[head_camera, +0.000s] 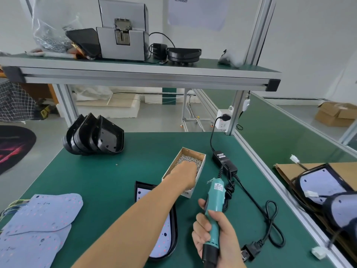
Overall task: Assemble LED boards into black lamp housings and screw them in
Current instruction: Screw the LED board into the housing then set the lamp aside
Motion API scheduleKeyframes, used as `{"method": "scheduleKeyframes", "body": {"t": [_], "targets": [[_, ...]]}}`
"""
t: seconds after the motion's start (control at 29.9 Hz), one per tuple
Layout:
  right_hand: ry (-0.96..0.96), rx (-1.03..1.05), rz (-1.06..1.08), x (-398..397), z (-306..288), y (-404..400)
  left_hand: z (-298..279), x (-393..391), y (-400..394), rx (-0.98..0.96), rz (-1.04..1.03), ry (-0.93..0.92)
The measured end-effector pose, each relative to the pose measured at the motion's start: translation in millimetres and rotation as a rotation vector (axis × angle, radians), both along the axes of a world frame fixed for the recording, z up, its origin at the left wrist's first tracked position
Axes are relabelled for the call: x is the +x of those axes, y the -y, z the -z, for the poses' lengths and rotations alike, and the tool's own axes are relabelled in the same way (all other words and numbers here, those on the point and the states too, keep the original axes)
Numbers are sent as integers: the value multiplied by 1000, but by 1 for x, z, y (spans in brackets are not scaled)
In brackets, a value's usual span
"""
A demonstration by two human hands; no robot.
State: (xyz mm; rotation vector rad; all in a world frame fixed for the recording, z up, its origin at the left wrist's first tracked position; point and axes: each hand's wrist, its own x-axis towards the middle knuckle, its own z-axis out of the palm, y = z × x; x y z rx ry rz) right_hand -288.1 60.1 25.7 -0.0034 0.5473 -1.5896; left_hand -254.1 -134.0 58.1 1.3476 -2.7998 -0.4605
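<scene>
My left hand (183, 174) reaches into a small cardboard box (201, 155) of silver screws (188, 159), fingers down among them; what it grips is hidden. My right hand (212, 233) is closed around a teal electric screwdriver (215, 198), held upright near the front edge. Under my left forearm lies a black lamp housing (174, 225) with a white LED board (164, 240) seated in it. Loose LED boards (38, 219) are piled at the front left. Empty black housings (94, 134) stand stacked at the back left.
The screwdriver's black cable and power adapter (224, 161) trail across the green mat to a wall socket (224, 118). Assembled housings with boards (324, 190) lie on cardboard at the right. An overhead shelf (144, 78) carries a screw feeder machine (123, 31) and another housing.
</scene>
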Motion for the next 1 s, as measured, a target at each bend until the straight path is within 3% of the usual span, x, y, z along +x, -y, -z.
{"method": "scheduleKeyframes", "body": {"t": [0.23,0.74,1.0], "targets": [[-4,53,-25,2,-2,2,8,3,8,-20,-65,-63],[-50,31,-3,5,-1,1,1,17,-3,6,-219,-396],[-225,17,203,10,-10,-3,-21,64,-37,510,-360,-1062]]}}
